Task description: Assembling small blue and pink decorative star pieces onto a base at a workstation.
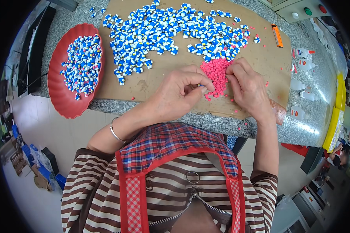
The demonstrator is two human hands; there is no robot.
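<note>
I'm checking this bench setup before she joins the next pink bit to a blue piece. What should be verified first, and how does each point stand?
1. Left hand holds a small blue piece at its fingertips: ok.
2. Right hand rests on the pink pile, pink bits within reach: ok.
3. Whether the right fingers have already pinched a pink bit: cannot tell.
4. Loose blue-and-white pieces on the cardboard sheet close by: ok.
5. Red tray overhangs the counter edge: not ok.
6. Small glue bottles lie at the right, their caps: cannot tell.
</note>
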